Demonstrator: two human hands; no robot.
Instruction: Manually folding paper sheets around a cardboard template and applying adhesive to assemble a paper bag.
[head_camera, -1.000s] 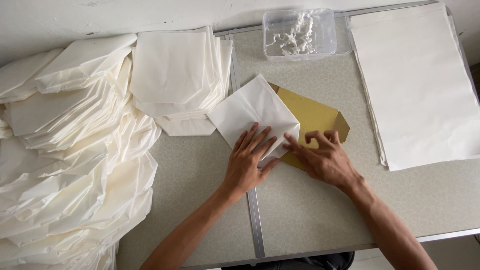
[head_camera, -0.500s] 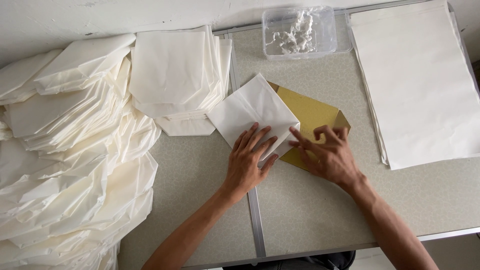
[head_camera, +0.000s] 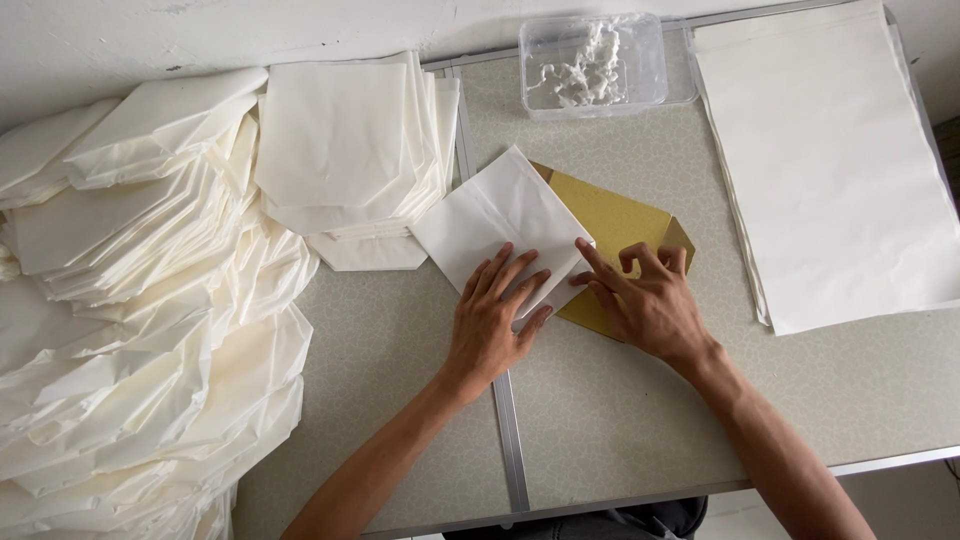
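The left hand (head_camera: 492, 322) lay flat, fingers spread, pinning the white sheet (head_camera: 500, 228) over the card (head_camera: 620, 222). At three o'clock, the right hand (head_camera: 645, 300) creased its edge, fingers half curled. Firm pressing seemed due next.

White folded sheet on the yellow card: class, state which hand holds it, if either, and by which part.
Neither grips it. The left hand presses flat on the white sheet's near corner; the right hand's forefinger touches its right edge.
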